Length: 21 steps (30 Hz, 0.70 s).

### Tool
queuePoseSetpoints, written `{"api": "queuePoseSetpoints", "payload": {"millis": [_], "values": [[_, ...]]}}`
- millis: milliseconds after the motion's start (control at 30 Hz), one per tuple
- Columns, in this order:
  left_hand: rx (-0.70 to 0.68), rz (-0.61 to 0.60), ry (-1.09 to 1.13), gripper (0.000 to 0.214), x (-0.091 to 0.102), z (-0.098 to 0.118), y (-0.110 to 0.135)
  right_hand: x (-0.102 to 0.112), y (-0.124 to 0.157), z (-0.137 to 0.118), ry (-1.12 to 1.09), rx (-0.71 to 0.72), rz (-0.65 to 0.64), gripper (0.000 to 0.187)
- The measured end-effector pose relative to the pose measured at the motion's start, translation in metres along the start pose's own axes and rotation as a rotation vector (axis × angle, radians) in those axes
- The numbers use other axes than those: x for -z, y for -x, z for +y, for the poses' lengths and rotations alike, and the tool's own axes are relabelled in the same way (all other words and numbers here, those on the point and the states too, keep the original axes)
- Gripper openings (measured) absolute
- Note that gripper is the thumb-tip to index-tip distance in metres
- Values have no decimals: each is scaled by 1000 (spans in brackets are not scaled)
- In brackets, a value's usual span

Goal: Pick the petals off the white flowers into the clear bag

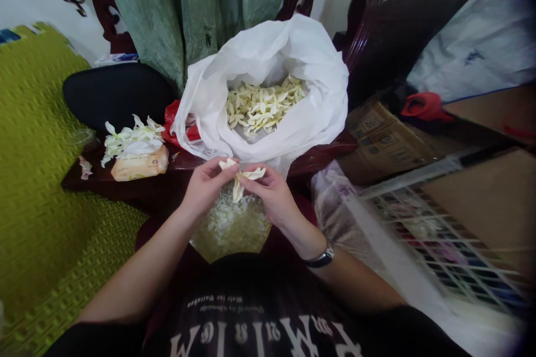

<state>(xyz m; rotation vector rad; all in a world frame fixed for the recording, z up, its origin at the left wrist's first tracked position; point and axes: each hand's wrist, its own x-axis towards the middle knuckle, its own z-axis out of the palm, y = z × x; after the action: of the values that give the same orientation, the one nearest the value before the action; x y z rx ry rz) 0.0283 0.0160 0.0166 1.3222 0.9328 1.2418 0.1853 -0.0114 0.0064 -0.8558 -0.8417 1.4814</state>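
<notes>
Between my two hands is a pale cream flower (238, 189) with long petals spread apart. My left hand (211, 178) pinches it from the left side, thumb and fingers closed on a petal. On the other side, my right hand (270, 189) is closed on the flower with its thumb laid over it. Just beyond the hands sits a white plastic bag (322, 78), its mouth wide, with many similar flowers (268, 103) inside. Below the hands, a clear bag or sheet (230, 228) with small white bits lies over my lap.
On the left of the dark wooden seat (184, 162), white flowers (136, 136) rest on an orange-and-white packet (140, 165), near a black cushion (119, 92) and a red bag (171, 117). At right are a cardboard box (385, 136) and a white wire rack (444, 240).
</notes>
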Motion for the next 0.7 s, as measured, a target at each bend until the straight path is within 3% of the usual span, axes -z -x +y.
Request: {"api": "queuePoseSetpoints", "payload": {"millis": [200, 367, 467, 700], "values": [[-49, -20, -54, 28, 1, 3, -1, -1, 2, -3, 79, 11, 20, 34], [50, -37, 61, 34, -1, 1, 0, -2, 3, -6, 101, -59, -39, 31], [84, -31, 94, 27, -3, 0, 0, -2, 2, -6, 106, -43, -55, 29], [-43, -31, -39, 25, -1, -1, 1, -3, 3, -4, 54, -29, 6, 35]]}}
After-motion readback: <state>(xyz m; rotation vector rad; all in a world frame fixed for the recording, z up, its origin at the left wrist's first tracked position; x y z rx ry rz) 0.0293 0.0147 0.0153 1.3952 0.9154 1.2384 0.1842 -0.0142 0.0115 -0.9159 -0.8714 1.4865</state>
